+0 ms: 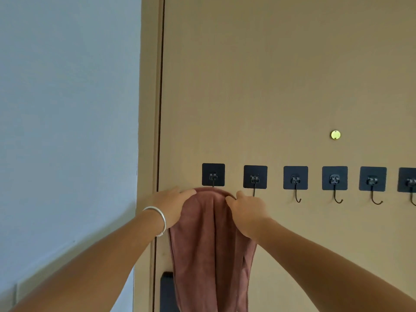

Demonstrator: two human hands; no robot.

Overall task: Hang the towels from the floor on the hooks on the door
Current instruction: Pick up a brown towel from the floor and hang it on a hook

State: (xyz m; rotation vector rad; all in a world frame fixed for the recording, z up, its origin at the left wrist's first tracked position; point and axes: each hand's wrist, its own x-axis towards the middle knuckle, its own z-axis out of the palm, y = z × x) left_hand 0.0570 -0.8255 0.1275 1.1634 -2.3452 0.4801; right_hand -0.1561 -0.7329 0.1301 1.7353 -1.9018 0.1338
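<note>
A dusty-pink towel point(209, 244) hangs down the tan door point(270, 86), its top edge bunched right under the leftmost black hook pad point(213, 174). My left hand point(173, 203), with a silver bangle on the wrist, grips the towel's top on the left side. My right hand point(247, 210) grips it on the right, just below the second hook pad point(255, 177). The leftmost hook's metal tip is hidden behind the cloth. Several more black adhesive hooks run to the right, such as the third point(295, 183), all bare.
A small brass peephole cover point(335, 134) sits above the hook row. The door frame point(148, 109) and a pale grey wall point(67, 109) lie to the left. A dark door-lock plate point(167, 291) shows at the bottom beside the towel.
</note>
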